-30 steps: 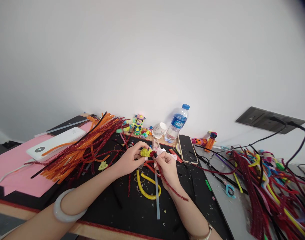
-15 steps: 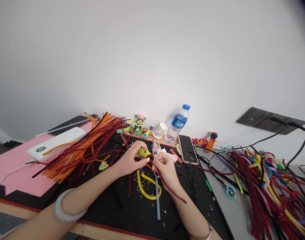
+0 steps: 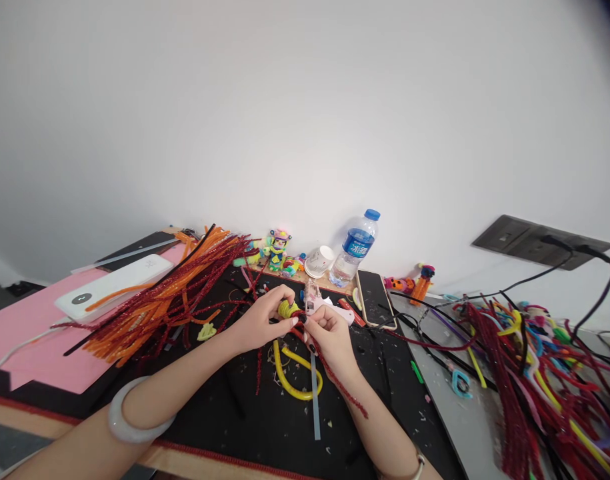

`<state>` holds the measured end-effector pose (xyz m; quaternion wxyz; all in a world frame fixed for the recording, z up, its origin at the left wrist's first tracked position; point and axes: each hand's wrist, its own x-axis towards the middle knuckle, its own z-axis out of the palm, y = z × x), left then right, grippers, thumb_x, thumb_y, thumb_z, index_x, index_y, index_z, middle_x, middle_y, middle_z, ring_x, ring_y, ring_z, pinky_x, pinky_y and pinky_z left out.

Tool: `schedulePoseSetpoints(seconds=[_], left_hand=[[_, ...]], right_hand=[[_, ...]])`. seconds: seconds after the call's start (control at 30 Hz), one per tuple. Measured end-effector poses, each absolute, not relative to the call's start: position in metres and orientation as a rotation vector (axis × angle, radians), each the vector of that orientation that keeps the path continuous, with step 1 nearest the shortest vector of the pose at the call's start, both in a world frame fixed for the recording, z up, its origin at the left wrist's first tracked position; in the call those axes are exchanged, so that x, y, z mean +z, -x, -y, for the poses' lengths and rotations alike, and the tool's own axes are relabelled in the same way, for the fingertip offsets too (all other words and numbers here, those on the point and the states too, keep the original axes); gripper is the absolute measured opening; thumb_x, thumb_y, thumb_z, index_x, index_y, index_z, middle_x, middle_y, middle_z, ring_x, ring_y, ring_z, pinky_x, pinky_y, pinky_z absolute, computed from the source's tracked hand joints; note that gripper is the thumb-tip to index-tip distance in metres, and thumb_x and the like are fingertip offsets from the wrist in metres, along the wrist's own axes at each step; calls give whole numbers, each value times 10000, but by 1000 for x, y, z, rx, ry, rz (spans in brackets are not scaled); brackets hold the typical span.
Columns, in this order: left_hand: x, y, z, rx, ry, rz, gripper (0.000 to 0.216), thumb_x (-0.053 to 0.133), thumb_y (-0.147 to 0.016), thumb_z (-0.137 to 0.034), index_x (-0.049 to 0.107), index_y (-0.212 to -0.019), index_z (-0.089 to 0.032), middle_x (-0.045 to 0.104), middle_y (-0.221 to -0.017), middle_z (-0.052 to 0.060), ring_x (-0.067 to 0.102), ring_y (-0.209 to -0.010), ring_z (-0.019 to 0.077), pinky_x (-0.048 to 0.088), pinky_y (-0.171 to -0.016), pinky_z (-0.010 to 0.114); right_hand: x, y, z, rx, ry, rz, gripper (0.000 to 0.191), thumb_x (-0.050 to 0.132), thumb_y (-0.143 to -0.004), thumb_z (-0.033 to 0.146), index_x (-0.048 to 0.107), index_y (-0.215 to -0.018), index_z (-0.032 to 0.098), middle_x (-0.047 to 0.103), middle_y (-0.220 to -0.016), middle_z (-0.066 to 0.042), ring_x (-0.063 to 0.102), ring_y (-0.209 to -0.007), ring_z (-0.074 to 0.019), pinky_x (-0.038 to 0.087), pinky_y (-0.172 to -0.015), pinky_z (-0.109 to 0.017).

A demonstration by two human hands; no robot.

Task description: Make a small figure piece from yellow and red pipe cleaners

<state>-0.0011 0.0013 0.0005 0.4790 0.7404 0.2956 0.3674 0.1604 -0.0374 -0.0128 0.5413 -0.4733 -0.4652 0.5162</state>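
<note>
Hands meet over the middle of a black mat [image 3: 265, 427], low in the head view. The left hand [image 3: 257, 323] is pinched around a small yellow coil [image 3: 286, 309] of fuzzy wire, thumb below and fingertips on top, holding it just above the mat. The right hand [image 3: 329, 337] is closed on a red glitter stem [image 3: 345, 392] right where it touches the coil's right end. The stem's loose length runs back down along the right wrist and ends over the mat. On the left wrist sits a pale bangle [image 3: 135, 413]. Under the 2 hands lie a yellow stem bent into a U [image 3: 281, 373] and a clear glue stick [image 3: 315, 400], which crosses the U's right arm. Just behind the right hand rests a pink-and-white glue gun [image 3: 332, 308]. To the left a thick bundle of orange and red stems [image 3: 169, 297] fans across the mat, with a white power bank [image 3: 115, 283] beyond it on a pink sheet [image 3: 35, 333]. Along the wall stand a small colourful figure [image 3: 278, 248], a tipped paper cup [image 3: 319, 260] and a water bottle [image 3: 355, 248] with a blue cap. A dark phone [image 3: 373, 297] lies flat near the bottle. At the right a tangled heap of mixed stems [image 3: 535, 380] covers a grey board [image 3: 449, 413].
</note>
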Motion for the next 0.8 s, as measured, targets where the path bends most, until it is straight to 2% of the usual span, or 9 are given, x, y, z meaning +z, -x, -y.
schedulePoseSetpoints(seconds=[0.23,0.43,0.8], left_hand=[[-2,1,-3,876,-1709,-691,179,520,-790,-267,376,-870,-198,365,-757,-38,400,-606,73,363,-541,196],[-1,1,-4,896,-1616,-680,208,528,-779,-290,357,-859,-202,351,-787,-31,412,-645,77,374,-575,201],[-2,2,-5,838,-1476,-637,190,532,-791,-265,362,-862,-214,392,-785,-44,497,-660,77,375,-552,180]], right_hand=[[-13,-162,37,1242,1096,1104,207,654,-695,291,503,-621,172,556,-459,52,365,-343,-41,263,-370,-179],[-17,-164,36,1233,1078,1103,189,646,-708,313,535,-667,166,573,-500,35,424,-395,-60,296,-392,-176],[-18,-163,35,1311,1064,1085,221,636,-733,336,512,-661,169,562,-492,43,369,-349,-42,253,-342,-165]])
